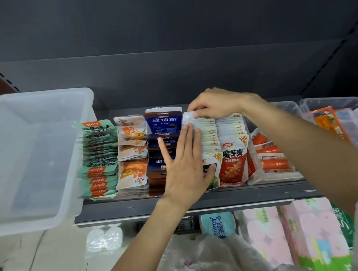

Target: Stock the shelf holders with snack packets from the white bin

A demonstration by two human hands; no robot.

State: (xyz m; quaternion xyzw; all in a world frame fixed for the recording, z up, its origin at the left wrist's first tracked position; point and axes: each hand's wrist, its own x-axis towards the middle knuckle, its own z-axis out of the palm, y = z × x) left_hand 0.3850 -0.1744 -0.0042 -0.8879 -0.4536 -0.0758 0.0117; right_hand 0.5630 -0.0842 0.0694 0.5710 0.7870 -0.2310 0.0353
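Stocking of a dark shelf [183, 201] seen from above, at a late stage. The left hand [185, 164] lies flat with fingers straight across the white-backed snack packets [209, 140] of one row, pressing them toward the back, thumb on the frontmost packet. Just beyond its fingertips, the right hand [213, 104] curls over the rear of the same row and pinches the top edge of a white packet [188, 117], apparently seating it behind the others. To the left of the hands stand rows of dark blue packets [164, 123], orange-and-white packets [132, 152] and pale green packets with orange labels [98, 157]; immediately right of the hands is a row of red-and-white packets [233, 161], then clear plastic holders [273, 176] with orange sausage-like sticks. The translucent white plastic bin [24, 159], far left of the left hand, rests at the shelf's end and appears empty, no packets showing inside. Judged from this, the rows are essentially full and what remains is to settle the last packet and square up the row.
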